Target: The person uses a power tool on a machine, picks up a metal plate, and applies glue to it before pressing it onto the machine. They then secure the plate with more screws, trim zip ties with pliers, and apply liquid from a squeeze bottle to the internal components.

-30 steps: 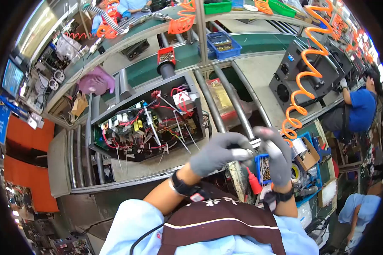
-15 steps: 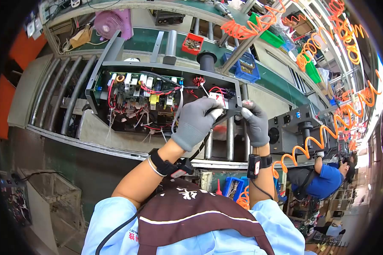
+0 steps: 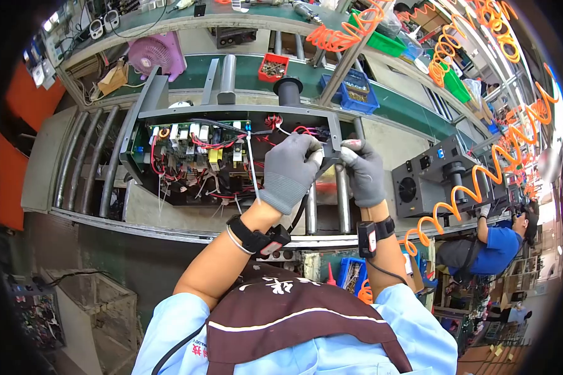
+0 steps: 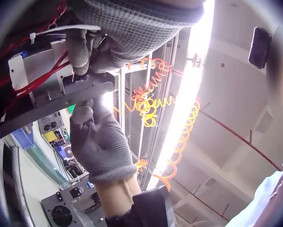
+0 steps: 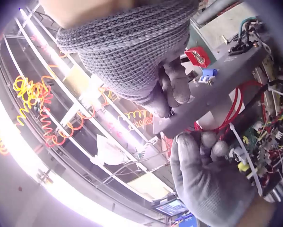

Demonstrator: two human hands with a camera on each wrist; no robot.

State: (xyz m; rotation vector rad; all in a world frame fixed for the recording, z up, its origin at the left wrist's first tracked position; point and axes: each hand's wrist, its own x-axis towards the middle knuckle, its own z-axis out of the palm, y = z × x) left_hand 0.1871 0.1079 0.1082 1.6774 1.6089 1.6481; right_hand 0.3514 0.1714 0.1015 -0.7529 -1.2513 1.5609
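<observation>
Two grey-gloved hands meet at the right-hand end of an open metal case [image 3: 200,112]. The left hand [image 3: 291,172] reaches inside, its fingers bent against the end wall [image 3: 334,134]; whether they pinch a small part cannot be told. The right hand [image 3: 365,175] is just outside the same wall, fingers curled in towards the thumb; its fingertips are close to the metal, and what they might hold is hidden.

Just left of the left hand, a long white tie [image 3: 253,165] slants out over the case's near side. Red wires [image 4: 42,79] pass close to its fingers, and farther left, circuit boards [image 3: 194,139] and tangled wiring crowd the case, leaving little room there.

Beyond the left hand, behind the case, stand a black spool-like part [image 3: 289,92] and a red bin [image 3: 273,67] of small metal pieces; a blue bin [image 3: 358,94] is farther right.

Below the right hand, bare rollers [image 3: 343,203] give an open gap, bounded on the right by a second grey case [image 3: 435,178] and on the near side by a metal rail [image 3: 169,235]. An orange coiled hose [image 3: 456,219] loops across that second case's near side. Nearer the body are a blue tray [image 3: 353,275] of small parts and a red nozzle [image 3: 331,274].
</observation>
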